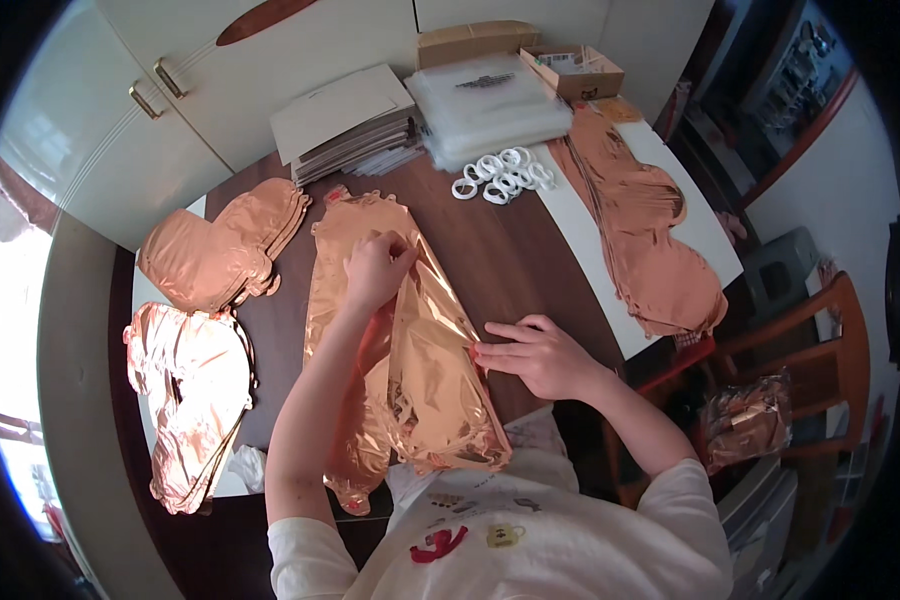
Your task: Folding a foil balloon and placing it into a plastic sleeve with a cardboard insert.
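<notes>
While the left hand (pixel 375 270), grip unclear, curls on the flat copper foil balloon (pixel 440 390) and the unclenched right hand (pixel 542 358) touches its right edge, folding appears begun but unfinished.

Strong daylight from the left window (pixel 8 290), blown out white. We log glare on the near-left foil balloon (pixel 210 355), glints along the middle foil balloon (pixel 432 365), dim doorway (pixel 760 110) far right. Fisheye bends the cupboard (pixel 260 90); rim black.
</notes>
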`<state>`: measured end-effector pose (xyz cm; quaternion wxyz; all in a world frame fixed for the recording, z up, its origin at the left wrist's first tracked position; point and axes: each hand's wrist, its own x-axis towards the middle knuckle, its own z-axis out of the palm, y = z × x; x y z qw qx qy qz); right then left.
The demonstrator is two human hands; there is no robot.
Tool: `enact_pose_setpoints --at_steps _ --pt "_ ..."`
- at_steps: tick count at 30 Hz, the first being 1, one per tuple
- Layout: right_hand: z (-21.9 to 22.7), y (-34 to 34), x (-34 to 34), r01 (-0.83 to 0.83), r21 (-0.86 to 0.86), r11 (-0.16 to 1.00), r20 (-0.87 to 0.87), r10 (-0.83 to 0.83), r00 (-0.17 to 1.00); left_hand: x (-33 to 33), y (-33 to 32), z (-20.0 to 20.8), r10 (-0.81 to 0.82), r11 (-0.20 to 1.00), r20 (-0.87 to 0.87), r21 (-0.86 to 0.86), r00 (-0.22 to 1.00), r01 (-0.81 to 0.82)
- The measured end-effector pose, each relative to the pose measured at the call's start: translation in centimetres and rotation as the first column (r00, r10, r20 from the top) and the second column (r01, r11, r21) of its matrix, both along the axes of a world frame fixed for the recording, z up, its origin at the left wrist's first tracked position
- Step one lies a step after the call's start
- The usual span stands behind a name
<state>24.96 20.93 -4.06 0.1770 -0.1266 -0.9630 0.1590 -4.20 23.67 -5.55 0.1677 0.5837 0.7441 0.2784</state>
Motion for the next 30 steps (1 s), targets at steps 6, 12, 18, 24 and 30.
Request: enact_pose_setpoints --at_steps 6,12,18,24,30 --pt "0.0 -0.1 0.0 -0.008 0.003 1.000 -0.005 0.008 1.000 0.4 0.0 0.6 0.002 1.000 -0.046 -0.027 0.999 -0.003" --pt "-0.2 -0.1 -0.1 0.002 0.006 1.000 -0.014 -0.002 1.000 1.1 -0.3 0.9 0.009 1.000 -0.162 -0.001 0.987 -0.009" --pt "-0.2 -0.1 -0.2 0.010 0.007 1.000 -0.015 -0.010 1.000 3.7 -2.4 1.6 -0.108 0.926 -0.568 0.242 0.816 0.291" --pt "0.2 -0.2 -0.2 0.022 0.020 1.000 -0.016 -0.021 1.000 7.5 -6.8 2.3 -0.430 0.856 -0.568 -0.011 0.701 0.517" --pt "0.0 -0.1 -0.2 0.022 0.023 1.000 -0.015 -0.021 1.000 7.9 -7.4 2.0 -0.333 0.910 -0.651 -0.032 0.683 0.413"
